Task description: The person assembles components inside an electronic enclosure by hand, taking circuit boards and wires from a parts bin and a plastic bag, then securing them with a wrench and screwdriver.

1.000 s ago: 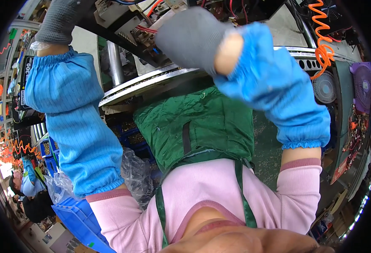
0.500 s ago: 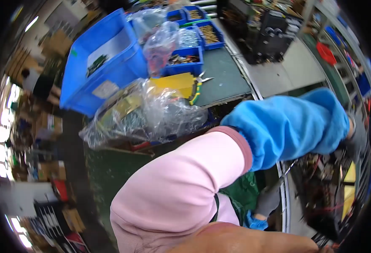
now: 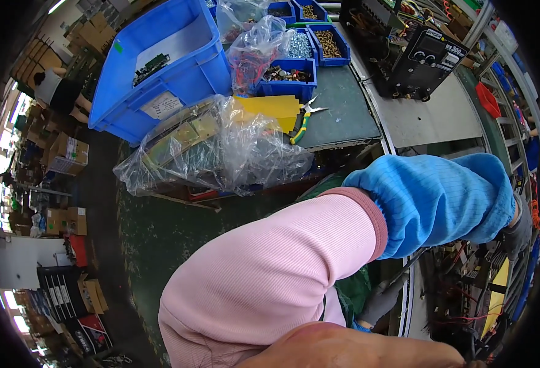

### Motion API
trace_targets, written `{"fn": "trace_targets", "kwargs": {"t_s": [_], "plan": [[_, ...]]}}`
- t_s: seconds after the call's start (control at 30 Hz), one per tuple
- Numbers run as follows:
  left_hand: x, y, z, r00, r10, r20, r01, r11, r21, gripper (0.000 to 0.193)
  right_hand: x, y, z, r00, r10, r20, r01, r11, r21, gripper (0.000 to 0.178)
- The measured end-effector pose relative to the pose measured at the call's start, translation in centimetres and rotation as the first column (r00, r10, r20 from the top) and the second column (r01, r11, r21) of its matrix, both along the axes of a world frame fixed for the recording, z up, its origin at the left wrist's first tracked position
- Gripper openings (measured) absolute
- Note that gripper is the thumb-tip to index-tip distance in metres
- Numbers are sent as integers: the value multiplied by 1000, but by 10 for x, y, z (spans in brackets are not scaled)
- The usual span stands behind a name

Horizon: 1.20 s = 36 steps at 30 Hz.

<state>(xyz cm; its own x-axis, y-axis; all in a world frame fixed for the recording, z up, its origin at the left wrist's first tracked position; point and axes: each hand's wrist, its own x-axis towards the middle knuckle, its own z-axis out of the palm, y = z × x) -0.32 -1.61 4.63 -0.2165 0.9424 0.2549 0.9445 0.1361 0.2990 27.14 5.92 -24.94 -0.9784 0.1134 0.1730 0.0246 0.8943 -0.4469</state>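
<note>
At 10 to 11 o'clock I have a big blue tub [image 3: 190, 86], a green circuit board [image 3: 151, 69] lying inside it on something pale. Small blue bins cluster from 12 to 1 o'clock: the nearest bin [image 3: 285, 90] holds mixed dark and metallic bits, the one behind it small silvery pieces [image 3: 300, 46], and the bin to its right [image 3: 334, 62] brass-coloured pieces. A clear plastic bag [image 3: 254, 52] with something reddish in it sits against the tub. Pliers [image 3: 302, 129] with green-and-yellow handles lie near 1 o'clock, beside a yellow sheet [image 3: 276, 107].

My left hand [image 3: 518, 228], gray-gloved, is out just past 3 o'clock, at the edge of my view. Its fingers are too hidden for me to tell whether it is open, closed or gripping anything. Just beside it, at about 4 o'clock, is the open wired assembly [image 3: 496, 297] with its yellow strip. My right hand [image 3: 381, 300], also gloved, is at half past 4, partly covered by my body; I cannot tell its grip either.
</note>
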Motion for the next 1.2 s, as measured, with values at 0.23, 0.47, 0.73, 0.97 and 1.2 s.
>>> {"fn": "trace_targets", "kwargs": {"t_s": [0.23,0.47,0.73,0.97,1.2], "plan": [[-12,-5,-5,986,-166,-32,163,983,-91,39,27,25,36,944,-318,92,324,829,-457,37],[36,-160,16,944,-170,-282,138,982,-127,37,29,48,77,929,-362,-78,312,879,-359,30],[-102,-152,5,799,-322,-508,286,947,-150,39,20,27,108,886,-419,-198,379,901,-213,26],[-17,-33,-17,938,-169,-303,225,961,159,32,-30,10,127,857,-252,-450,173,962,-210,14],[6,5,-16,969,-54,242,15,987,159,27,-27,24,127,857,-359,-369,313,933,-179,13]]}}
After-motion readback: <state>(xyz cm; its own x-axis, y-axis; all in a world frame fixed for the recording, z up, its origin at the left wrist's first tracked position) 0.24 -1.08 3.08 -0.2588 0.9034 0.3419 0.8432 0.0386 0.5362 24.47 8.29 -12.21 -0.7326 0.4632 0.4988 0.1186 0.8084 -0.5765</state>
